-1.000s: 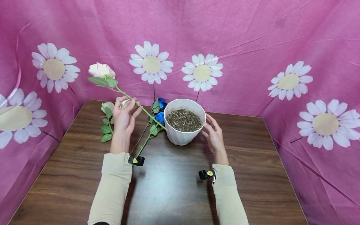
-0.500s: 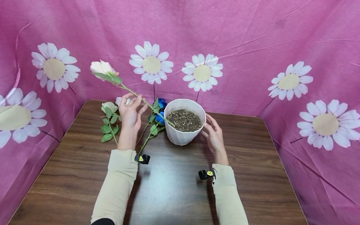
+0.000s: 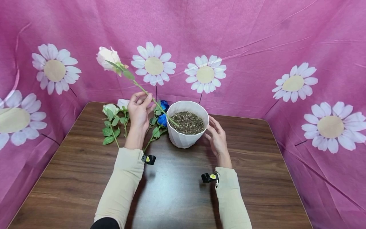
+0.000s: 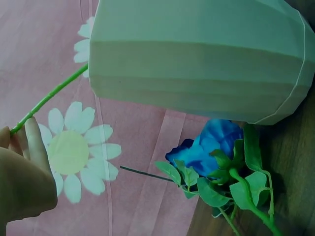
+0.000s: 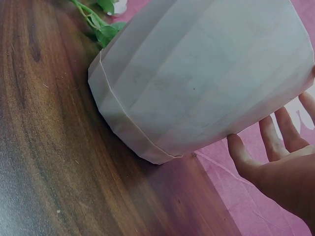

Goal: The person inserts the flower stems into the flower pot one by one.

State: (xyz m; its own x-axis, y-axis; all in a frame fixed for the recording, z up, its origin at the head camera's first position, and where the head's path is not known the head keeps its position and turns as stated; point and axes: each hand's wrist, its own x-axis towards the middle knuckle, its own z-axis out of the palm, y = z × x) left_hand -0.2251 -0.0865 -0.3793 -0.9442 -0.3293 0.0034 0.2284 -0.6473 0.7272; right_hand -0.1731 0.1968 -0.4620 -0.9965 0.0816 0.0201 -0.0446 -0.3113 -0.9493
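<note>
My left hand (image 3: 139,111) pinches the green stem of a pale pink-white rose (image 3: 108,59), also seen in the left wrist view as a stem (image 4: 51,94) running over the pot's rim. The rose leans to the upper left, and its stem's lower end meets the dark soil (image 3: 188,123) near the left inner wall. The white faceted flowerpot (image 3: 184,140) stands on the table. My right hand (image 3: 218,138) rests its fingertips against the pot's right side, fingers spread and lightly bent, as the right wrist view shows at the pot wall (image 5: 197,88).
Blue roses (image 3: 162,120) with leafy stems lie just left of the pot. Further left lie a whitish-green rose (image 3: 111,109) and another pale rose (image 3: 123,104). The brown wooden table (image 3: 251,190) ends at a pink cloth backdrop (image 3: 243,31) printed with daisies.
My left hand has moved right, and the rose stands steeper with its bloom higher. Its stem end has gone from outside the pot's rim to the soil. My right hand stays put.
</note>
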